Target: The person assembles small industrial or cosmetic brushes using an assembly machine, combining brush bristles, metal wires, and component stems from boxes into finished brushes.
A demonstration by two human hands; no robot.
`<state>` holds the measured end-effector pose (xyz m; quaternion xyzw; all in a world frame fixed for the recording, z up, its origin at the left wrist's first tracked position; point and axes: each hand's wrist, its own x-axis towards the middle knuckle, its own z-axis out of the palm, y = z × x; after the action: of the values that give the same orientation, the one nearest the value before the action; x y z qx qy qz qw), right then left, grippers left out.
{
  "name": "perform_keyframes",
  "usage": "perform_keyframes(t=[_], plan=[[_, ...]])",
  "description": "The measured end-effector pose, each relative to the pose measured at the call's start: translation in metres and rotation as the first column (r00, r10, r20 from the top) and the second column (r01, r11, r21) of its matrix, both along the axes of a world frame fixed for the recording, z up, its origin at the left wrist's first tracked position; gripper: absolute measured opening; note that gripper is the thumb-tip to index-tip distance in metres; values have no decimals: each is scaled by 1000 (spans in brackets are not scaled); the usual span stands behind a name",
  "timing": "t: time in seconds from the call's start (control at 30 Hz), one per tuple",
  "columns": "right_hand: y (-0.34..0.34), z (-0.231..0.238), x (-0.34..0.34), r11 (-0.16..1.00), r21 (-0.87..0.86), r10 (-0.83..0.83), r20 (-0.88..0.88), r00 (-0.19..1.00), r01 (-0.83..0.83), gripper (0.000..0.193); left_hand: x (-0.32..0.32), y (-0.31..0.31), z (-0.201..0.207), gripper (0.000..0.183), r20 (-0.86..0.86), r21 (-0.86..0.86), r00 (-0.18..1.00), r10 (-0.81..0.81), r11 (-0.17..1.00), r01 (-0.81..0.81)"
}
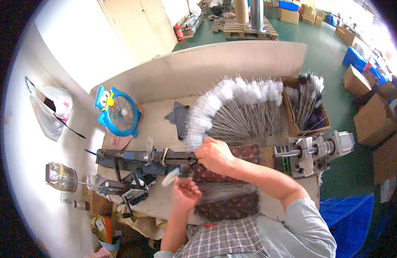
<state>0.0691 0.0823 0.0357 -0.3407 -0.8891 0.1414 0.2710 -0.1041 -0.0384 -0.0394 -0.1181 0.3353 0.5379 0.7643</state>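
Brush (pixel 169 176), blurred, perhaps touching left grip (pixel 185 195)

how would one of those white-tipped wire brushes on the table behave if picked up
The white-tipped wire brushes would probably feel light, their stems being so thin. Those stems look fairly stiff, as most lie nearly straight. The fluffy white tips would likely give when pressed.

Right grip (pixel 215 156) at black fixture (pixel 179 158), left grip (pixel 185 193) below, fanned brushes (pixel 245 92)
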Motion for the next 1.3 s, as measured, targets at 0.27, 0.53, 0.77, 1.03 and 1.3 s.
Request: perform_keyframes(t=[0.27,0.53,0.77,1.03,1.3], plan=[[-6,21,-4,996,-83,-7,171,985,21,9,25,18,39,42,-992,2,103,-71,815,580],[-6,9,14,993,111,34,9,999,-34,9,37,21,15,28,-980,154,187,69,860,486],[-44,3,55,994,39,104,-141,985,-99,14,75,23,2,10,-747,345,640,178,928,145],[-29,-63,33,989,-133,-52,121,991,68,12,39,26,25,22,-978,-120,-210,5,808,577],[-37,-46,48,986,-156,58,24,998,-54,20,-97,-28,-31,26,-613,174,746,261,965,-195]])
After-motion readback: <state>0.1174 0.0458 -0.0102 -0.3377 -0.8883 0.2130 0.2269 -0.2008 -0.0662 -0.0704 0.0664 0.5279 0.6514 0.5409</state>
